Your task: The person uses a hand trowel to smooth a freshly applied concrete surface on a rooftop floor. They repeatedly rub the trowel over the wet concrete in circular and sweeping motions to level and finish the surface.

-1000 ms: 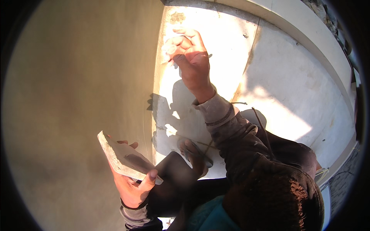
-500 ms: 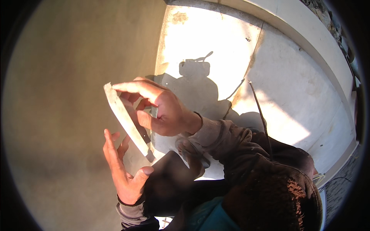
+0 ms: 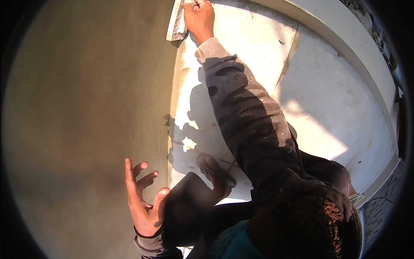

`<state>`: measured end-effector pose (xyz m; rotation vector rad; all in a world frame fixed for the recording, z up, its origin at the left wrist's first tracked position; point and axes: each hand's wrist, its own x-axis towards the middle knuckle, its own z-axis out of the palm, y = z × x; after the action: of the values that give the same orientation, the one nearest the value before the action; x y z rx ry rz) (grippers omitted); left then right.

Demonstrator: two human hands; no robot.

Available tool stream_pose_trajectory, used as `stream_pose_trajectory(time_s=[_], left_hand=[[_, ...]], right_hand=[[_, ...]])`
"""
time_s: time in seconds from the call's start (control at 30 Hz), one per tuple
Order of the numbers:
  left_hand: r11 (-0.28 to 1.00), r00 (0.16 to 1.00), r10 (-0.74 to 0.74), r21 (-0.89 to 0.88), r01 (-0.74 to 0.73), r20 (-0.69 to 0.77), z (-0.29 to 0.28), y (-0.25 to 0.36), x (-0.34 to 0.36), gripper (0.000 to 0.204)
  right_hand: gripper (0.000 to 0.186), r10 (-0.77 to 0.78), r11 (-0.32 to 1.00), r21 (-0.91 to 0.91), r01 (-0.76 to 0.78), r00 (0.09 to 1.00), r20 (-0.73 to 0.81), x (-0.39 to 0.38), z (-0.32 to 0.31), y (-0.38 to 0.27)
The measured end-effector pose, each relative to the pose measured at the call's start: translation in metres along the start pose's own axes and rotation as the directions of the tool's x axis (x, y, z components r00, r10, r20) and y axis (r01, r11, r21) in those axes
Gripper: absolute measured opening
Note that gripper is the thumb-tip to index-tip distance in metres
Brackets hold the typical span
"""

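Wears, nearest of all, a dark brown jacket (image 3: 297, 203) with a teal garment (image 3: 233, 241) under it. Shows a dark-trousered knee (image 3: 187, 196) just to the right of the left hand (image 3: 145, 209). Holds this hand raised with bare palm and fingers apart: index reaching up nearly straight, next two slightly bent, thumb well away from them, all in front of a grey-brown surface (image 3: 86, 108). Cannot tell whether touching the knee on the thumb side. Beyond the knee, rests a sandalled foot (image 3: 209, 166) on the pale floor (image 3: 340, 95), in shadow.

Farther out, stretches the right sleeve (image 3: 254, 112) toward the top edge, with a paler cuff (image 3: 212, 51) at the wrist. Grips there with the right hand (image 3: 201, 21), fingers curled in and clamped on the right side of a flat, pale-edged plate (image 3: 176, 23). Holds it slanted near the border between grey-brown surface and sunlit floor, cut off by the top edge. Cannot tell whether touching the surface or just beside it. Shows, farthest away at upper right, a pale curved ledge (image 3: 340, 28) with stones (image 3: 366, 19) behind.
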<state>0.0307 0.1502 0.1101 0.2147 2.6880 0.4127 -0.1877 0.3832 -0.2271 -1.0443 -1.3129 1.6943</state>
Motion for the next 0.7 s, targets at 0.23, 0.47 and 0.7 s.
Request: stream_pose_trajectory(time_s=[0.23,0.47,0.7], left_hand=[[0.999,0.999,0.049,0.004,-0.049,0.018,-0.001,-0.004,0.001,0.092],[0.996,0.999,0.030,-0.080,-0.026,0.045,-0.004,-0.005,0.001,0.096],[0.997,0.994,0.072,-0.029,-0.070,0.087,0.002,0.001,0.018,0.100]], right_hand=[[0.035,0.006,1.000,-0.023,-0.006,1.000,-0.014,0.018,0.001,-0.011],[0.032,0.048,0.994,-0.098,-0.040,0.996,0.079,0.044,-0.009,-0.003],[0.036,0.132,0.971,-0.217,-0.096,0.979,0.158,-0.104,0.000,0.009]])
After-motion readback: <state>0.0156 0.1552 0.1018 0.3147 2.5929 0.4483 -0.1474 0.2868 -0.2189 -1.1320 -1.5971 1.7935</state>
